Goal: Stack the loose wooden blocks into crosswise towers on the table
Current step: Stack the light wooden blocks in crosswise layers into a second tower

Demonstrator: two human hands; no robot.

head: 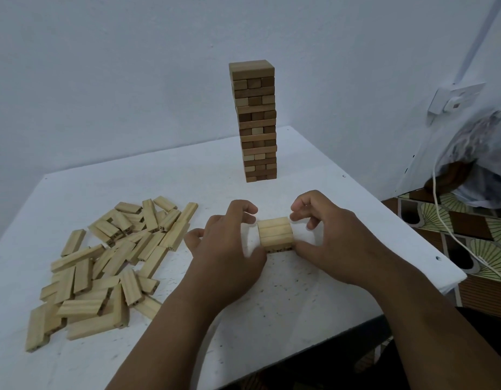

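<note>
White wall backs a white table (300, 305) whose landmark is the finished tower (256, 122), darker blocks stacked crosswise near the far edge. Nearer than the tower, almost straight in front of it, lies a row of three pale blocks (275, 233) side by side, flat on the table. The left hand (229, 249) curls round the row's left end and the right hand (328, 237) round its right end, both gripping closely, thumbs at the near side. Well to the left of the tower and nearer the viewer sprawls the loose pile (103, 266). These blocks look light, stiff and smooth, so they should slide easily; pressing the row's ends and long sides together seems the best hold, gently, since a knock could scatter them
</note>
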